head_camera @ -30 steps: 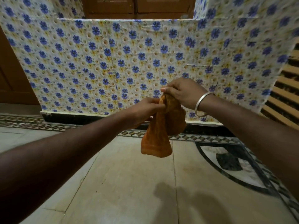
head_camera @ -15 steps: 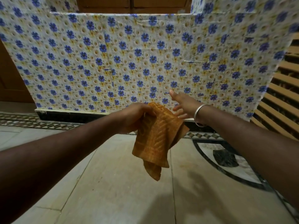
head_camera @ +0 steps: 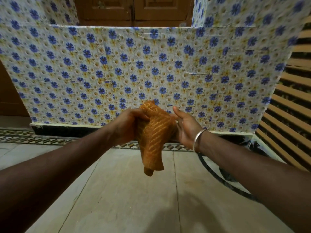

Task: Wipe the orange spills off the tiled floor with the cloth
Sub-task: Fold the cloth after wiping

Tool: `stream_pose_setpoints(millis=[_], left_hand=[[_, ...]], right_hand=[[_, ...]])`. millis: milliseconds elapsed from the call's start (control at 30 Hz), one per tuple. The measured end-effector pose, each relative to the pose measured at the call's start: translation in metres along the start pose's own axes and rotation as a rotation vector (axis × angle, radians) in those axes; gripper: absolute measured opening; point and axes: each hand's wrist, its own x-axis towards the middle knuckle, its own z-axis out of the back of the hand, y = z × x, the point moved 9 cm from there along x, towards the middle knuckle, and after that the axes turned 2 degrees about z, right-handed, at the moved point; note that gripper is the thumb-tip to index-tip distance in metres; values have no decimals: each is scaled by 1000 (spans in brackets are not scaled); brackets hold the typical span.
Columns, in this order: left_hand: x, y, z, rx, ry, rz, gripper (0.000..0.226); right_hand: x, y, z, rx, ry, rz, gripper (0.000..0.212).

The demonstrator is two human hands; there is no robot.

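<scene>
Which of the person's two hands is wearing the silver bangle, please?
The right hand, open beside the orange cloth, has the silver bangle on its wrist. The left hand, gripping the cloth, has a bare wrist.

Pale stone floor with thin joints, dimly lit, shadow pooling along the near edge. Beyond the fingers, a tall panel papered in blue and white flowers, standing on a dark plinth. Patterned mosaic border along its foot; curved black inlay below right. Brown wooden doors above, wooden slats far right
</scene>
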Motion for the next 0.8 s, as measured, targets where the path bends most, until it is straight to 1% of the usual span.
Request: stream_pose_setpoints(millis=[33, 67, 100, 167, 233, 300, 333, 367, 433, 500, 533, 567, 633, 733, 800], left_hand=[[0, -1, 0, 13, 15, -5, 26], [0, -2, 2, 27, 24, -15, 25], [-1, -2, 4, 47, 29, -23, 24], [1, -2, 11, 121, 39, -42, 30], [4, -2, 16, 214, 45, -59, 33], [8, -5, 25, 286, 0, -91, 38], [9, -7, 29, 304, -37, -98, 44], [10, -7, 31, 310, -66, -100, 52], [9, -12, 26, 363, -73, -129, 68], [9, -21, 18, 473, -35, -175, 81], [9, -25, 12, 511, 0, -182, 84], [9, -29, 8, 535, 31, -181, 82], [7, -37, 0, 599, 27, -200, 66], [5, -51, -5, 801, -125, -343, 29], [4, -53, -7, 839, -182, -410, 18]], right_hand=[[0, 9, 1, 22, -49, 60, 42], [-1, 17, 1, 31, -82, 120, 36], [-1, 24, 0, 18, -100, 178, 35], [-1, 37, -1, -72, -118, 301, 43], [-6, 46, -1, -184, -150, 411, 57], [-10, 49, 0, -292, -162, 480, 68], [-11, 49, -1, -351, -159, 498, 69], [-11, 48, -1, -406, -157, 508, 66], [-12, 50, -3, -494, -152, 536, 53], [-13, 52, -1, -521, -157, 553, 44], [-13, 52, 1, -523, -159, 549, 41], [-12, 51, 3, -531, -160, 542, 40], [-11, 48, 6, -573, -164, 520, 37], [-8, 44, 5, -565, -119, 493, 30], [-6, 43, 4, -498, -87, 461, 26]])
